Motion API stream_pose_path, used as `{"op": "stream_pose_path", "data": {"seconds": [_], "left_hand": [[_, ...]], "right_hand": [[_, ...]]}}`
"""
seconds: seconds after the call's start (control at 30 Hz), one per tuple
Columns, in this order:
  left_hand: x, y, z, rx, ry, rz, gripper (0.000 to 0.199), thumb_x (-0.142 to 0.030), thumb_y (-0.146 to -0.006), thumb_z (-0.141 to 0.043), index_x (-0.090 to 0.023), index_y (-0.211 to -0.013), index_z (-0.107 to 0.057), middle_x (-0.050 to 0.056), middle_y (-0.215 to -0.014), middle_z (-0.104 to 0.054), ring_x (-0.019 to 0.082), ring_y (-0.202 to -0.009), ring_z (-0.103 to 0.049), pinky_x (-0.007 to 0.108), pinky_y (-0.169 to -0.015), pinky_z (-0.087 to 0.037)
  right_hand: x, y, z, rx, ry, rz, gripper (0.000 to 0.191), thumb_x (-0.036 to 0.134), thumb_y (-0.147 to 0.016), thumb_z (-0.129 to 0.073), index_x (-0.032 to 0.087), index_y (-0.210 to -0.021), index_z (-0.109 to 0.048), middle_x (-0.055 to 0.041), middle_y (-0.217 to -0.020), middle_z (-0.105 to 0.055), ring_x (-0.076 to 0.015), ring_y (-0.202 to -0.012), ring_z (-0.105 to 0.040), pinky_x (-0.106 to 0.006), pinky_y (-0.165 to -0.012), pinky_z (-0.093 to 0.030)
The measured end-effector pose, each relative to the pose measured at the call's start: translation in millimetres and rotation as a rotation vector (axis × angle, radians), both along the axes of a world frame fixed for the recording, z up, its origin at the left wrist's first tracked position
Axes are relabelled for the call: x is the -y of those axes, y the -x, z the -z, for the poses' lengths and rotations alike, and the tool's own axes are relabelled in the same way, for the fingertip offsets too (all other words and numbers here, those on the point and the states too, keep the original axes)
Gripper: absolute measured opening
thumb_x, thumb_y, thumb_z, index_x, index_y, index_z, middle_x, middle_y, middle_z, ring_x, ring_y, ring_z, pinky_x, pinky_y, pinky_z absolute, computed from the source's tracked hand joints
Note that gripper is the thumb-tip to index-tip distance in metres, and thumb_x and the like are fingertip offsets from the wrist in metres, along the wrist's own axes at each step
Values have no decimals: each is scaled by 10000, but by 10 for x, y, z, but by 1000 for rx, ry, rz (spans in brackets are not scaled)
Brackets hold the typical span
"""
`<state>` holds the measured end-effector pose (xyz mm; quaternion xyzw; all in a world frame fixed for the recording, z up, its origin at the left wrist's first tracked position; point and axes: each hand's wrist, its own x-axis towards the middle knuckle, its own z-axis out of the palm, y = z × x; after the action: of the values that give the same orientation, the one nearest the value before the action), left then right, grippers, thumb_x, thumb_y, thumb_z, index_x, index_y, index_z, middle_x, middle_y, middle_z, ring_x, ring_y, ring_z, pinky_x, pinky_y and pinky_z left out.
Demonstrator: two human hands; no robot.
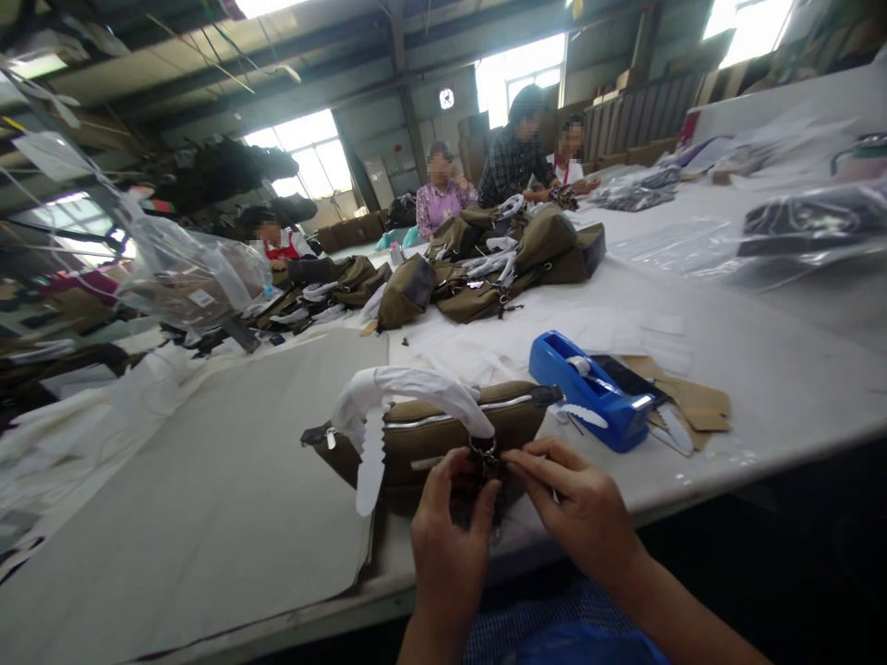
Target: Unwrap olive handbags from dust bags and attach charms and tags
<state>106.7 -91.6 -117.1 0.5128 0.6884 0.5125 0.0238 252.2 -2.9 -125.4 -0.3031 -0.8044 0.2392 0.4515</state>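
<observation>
An olive-green handbag [430, 434] with a silver zipper stands at the table's front edge. White wrapping covers its handle [408, 380], and a toothed white strip [372, 462] hangs from it. At the handle's right end, below a metal ring, is a small dark piece with metal parts [491, 465]; its exact kind is unclear. My left hand [450, 536] is closed around this dark piece, thumb and forefinger on either side. My right hand [582, 503] pinches at its right side, thumb and fingertips together. The fingers partly hide the piece.
A blue tape dispenser [589, 392] stands right of the bag, beside brown cardboard pieces [699, 397]. More olive bags [513, 268] are heaped behind. A grey sheet [228, 499] lies at left, a plastic-wrapped dark item [818, 222] at right. Several people sit across the table.
</observation>
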Motion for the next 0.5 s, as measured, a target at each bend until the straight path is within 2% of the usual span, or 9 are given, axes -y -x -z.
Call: {"op": "stream_pose_path", "data": {"seconds": [0.1, 0.2, 0.33, 0.43, 0.5], "left_hand": [[16, 17, -27, -66, -20, 11, 221, -242, -995, -544, -248, -1187, -653, 43, -1101, -747, 188, -995, -723, 282, -877, -585], [14, 21, -32, -150, -23, -7, 282, -134, -1012, -439, -223, -1165, -659, 43, -1070, -753, 173, -992, -726, 264, -872, -578], [8, -12, -21, -276, 65, -47, 300, -125, -951, -558, -237, -1219, -630, 45, -1109, -739, 211, -975, -733, 307, -830, -596], [7, -39, -40, -295, 193, -84, 402, -133, -879, -659, -262, -1256, -611, 45, -1117, -724, 237, -931, -733, 333, -783, -608], [2, -45, -62, -277, 241, -89, 383, -133, -864, -673, -268, -1220, -626, 41, -1081, -720, 239, -909, -731, 332, -765, -607]], "right_hand": [[13, 29, 27, -11, -17, 12, 206, 181, -992, -591, 224, -1109, -754, -51, -981, -724, -179, -848, -717, -283, -809, -587], [15, 41, 42, -25, -58, 14, 197, 176, -987, -607, 227, -1109, -754, -40, -979, -730, -168, -836, -719, -274, -827, -586], [-2, 46, 45, -34, -76, 16, 182, 177, -978, -630, 223, -1098, -759, -29, -942, -731, -154, -806, -717, -252, -807, -584], [-25, 51, 43, -30, -94, 19, 184, 170, -974, -630, 214, -1091, -765, -29, -944, -731, -150, -805, -718, -238, -791, -581], [-40, 54, 41, -24, -102, 14, 196, 161, -976, -621, 213, -1097, -766, -28, -951, -731, -149, -811, -718, -230, -776, -577]]}}
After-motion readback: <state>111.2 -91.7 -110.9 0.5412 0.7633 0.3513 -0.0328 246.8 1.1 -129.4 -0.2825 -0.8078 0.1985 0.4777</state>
